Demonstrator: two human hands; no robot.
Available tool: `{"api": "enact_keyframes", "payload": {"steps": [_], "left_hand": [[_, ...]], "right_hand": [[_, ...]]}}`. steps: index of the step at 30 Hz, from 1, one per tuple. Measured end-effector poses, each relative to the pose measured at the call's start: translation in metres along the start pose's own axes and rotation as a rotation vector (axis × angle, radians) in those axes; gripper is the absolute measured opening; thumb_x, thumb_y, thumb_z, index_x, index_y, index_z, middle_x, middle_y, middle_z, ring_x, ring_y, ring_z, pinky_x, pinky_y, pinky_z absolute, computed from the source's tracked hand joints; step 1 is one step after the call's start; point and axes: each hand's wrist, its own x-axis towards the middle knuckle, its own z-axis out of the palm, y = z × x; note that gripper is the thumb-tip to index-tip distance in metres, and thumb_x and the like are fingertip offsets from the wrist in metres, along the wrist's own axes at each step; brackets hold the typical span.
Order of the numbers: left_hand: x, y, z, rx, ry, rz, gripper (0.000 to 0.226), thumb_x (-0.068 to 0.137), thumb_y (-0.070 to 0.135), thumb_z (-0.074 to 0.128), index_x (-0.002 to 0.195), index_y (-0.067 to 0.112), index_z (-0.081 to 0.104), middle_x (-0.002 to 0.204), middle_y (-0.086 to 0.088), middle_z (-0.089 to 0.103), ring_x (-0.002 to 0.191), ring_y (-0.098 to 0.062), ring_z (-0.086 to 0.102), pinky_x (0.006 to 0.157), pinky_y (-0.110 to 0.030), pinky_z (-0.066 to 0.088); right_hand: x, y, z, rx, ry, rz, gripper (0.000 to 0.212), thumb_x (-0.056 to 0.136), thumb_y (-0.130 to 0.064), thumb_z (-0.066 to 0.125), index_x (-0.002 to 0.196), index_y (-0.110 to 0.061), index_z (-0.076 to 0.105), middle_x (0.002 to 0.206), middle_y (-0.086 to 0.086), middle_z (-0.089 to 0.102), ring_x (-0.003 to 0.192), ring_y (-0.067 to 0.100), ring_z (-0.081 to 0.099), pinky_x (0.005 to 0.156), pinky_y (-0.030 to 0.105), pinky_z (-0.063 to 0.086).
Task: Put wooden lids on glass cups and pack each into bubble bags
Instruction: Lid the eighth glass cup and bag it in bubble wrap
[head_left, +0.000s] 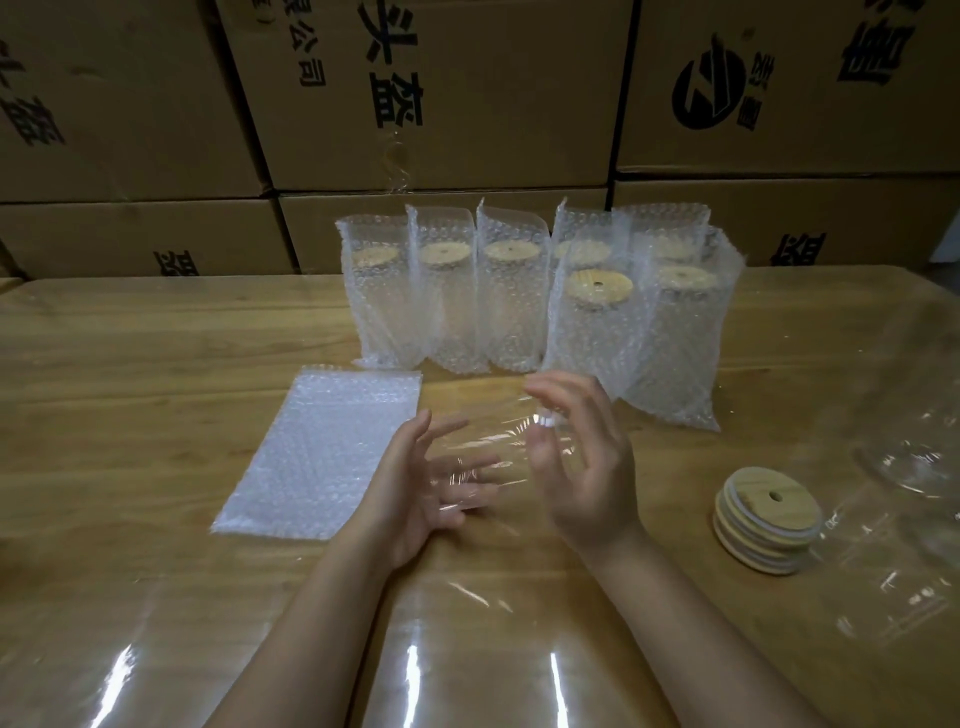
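A clear glass cup (488, 441) lies sideways in the air between my hands, hard to make out except for glints. My left hand (415, 483) touches it with nearly straight, spread fingers that show through the glass. My right hand (582, 457) curls its fingers and thumb round the cup's right end. A stack of round wooden lids (766, 519) with centre holes sits on the table to the right. A flat pile of bubble bags (322, 452) lies left of my hands. Several lidded cups in bubble bags (519, 296) stand upright behind.
More clear glass cups (914, 467) stand faintly visible at the right. The wooden table (130, 364) carries a shiny plastic sheet near its front edge. Stacked cardboard boxes (441, 93) form a wall behind the table.
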Motion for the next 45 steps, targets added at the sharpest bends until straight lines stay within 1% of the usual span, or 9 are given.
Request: {"api": "enact_keyframes", "payload": {"steps": [5, 16, 20, 24, 29, 34, 38, 41, 45], "left_hand": [[0.001, -0.004, 0.002, -0.096, -0.014, 0.085, 0.055, 0.079, 0.059, 0.048, 0.111, 0.017, 0.065, 0.093, -0.015, 0.070, 0.058, -0.024, 0.062, 0.043, -0.023, 0.036], [0.005, -0.012, 0.015, -0.064, 0.292, 0.354, 0.049, 0.084, 0.048, 0.048, 0.113, 0.010, 0.057, 0.089, -0.013, 0.066, 0.062, -0.031, 0.066, 0.036, -0.022, 0.039], [0.006, -0.010, 0.014, -0.154, 0.341, 0.286, 0.050, 0.098, 0.047, 0.035, 0.116, 0.008, 0.059, 0.098, -0.018, 0.068, 0.070, -0.034, 0.065, 0.040, -0.023, 0.040], [0.005, -0.005, 0.011, -0.244, 0.338, 0.269, 0.045, 0.098, 0.046, 0.030, 0.099, 0.016, 0.063, 0.095, -0.018, 0.072, 0.069, -0.035, 0.066, 0.042, -0.023, 0.040], [0.006, -0.005, 0.006, -0.296, 0.369, 0.264, 0.047, 0.097, 0.051, 0.030, 0.099, 0.017, 0.061, 0.095, -0.016, 0.073, 0.070, -0.033, 0.070, 0.044, -0.022, 0.041], [0.007, -0.004, 0.006, -0.348, 0.365, 0.268, 0.042, 0.094, 0.054, 0.036, 0.102, 0.018, 0.057, 0.090, -0.012, 0.075, 0.063, -0.026, 0.071, 0.043, -0.020, 0.043], [0.007, -0.005, 0.005, -0.345, 0.380, 0.276, 0.040, 0.093, 0.052, 0.038, 0.105, 0.018, 0.057, 0.092, -0.011, 0.075, 0.065, -0.026, 0.071, 0.045, -0.021, 0.045], [0.006, -0.005, 0.006, -0.348, 0.384, 0.281, 0.040, 0.093, 0.051, 0.039, 0.105, 0.018, 0.058, 0.092, -0.011, 0.075, 0.064, -0.026, 0.071, 0.044, -0.022, 0.044], [0.005, -0.005, 0.008, -0.329, 0.383, 0.275, 0.038, 0.093, 0.051, 0.040, 0.103, 0.019, 0.059, 0.097, -0.013, 0.074, 0.066, -0.028, 0.071, 0.044, -0.021, 0.044]], "right_hand": [[0.002, -0.012, 0.004, -0.058, 0.009, -0.204, 0.024, 0.088, -0.017, 0.051, 0.099, -0.002, 0.066, 0.106, 0.012, 0.065, 0.100, 0.021, 0.060, 0.090, 0.033, 0.045], [-0.006, 0.002, 0.014, 0.424, 0.107, 0.717, 0.036, 0.077, -0.058, 0.048, 0.105, -0.038, 0.061, 0.106, -0.012, 0.066, 0.103, 0.008, 0.061, 0.092, 0.036, 0.051], [-0.008, 0.007, 0.016, 0.586, 0.046, 0.740, 0.037, 0.085, -0.055, 0.044, 0.118, -0.041, 0.052, 0.106, -0.028, 0.065, 0.109, 0.001, 0.060, 0.089, 0.028, 0.050], [-0.010, 0.004, 0.017, 0.579, -0.116, 0.709, 0.051, 0.079, -0.066, 0.044, 0.127, -0.051, 0.036, 0.125, -0.019, 0.059, 0.114, 0.003, 0.059, 0.095, 0.025, 0.048], [0.025, 0.000, -0.019, 0.360, -0.446, 0.882, 0.030, 0.091, -0.044, 0.054, 0.118, -0.033, 0.050, 0.128, 0.004, 0.060, 0.096, 0.008, 0.065, 0.084, 0.022, 0.051], [0.030, -0.005, -0.101, -0.478, -0.705, 0.667, 0.051, 0.086, -0.051, 0.053, 0.133, -0.032, 0.050, 0.123, -0.011, 0.059, 0.112, 0.008, 0.056, 0.095, 0.030, 0.046], [-0.011, 0.002, -0.129, -1.051, -0.830, 0.657, 0.075, 0.093, -0.052, 0.045, 0.152, -0.023, 0.011, 0.161, 0.003, 0.008, 0.147, 0.022, 0.014, 0.116, 0.034, 0.018], [-0.041, 0.008, -0.132, -1.166, -0.845, 0.664, 0.074, 0.098, -0.043, 0.038, 0.152, -0.016, -0.004, 0.161, 0.009, -0.008, 0.148, 0.025, -0.003, 0.119, 0.037, 0.002], [-0.050, 0.012, -0.137, -1.122, -0.722, 0.568, 0.060, 0.100, -0.015, 0.035, 0.152, -0.013, 0.007, 0.161, 0.006, 0.003, 0.148, 0.021, 0.004, 0.119, 0.032, 0.000]]}}
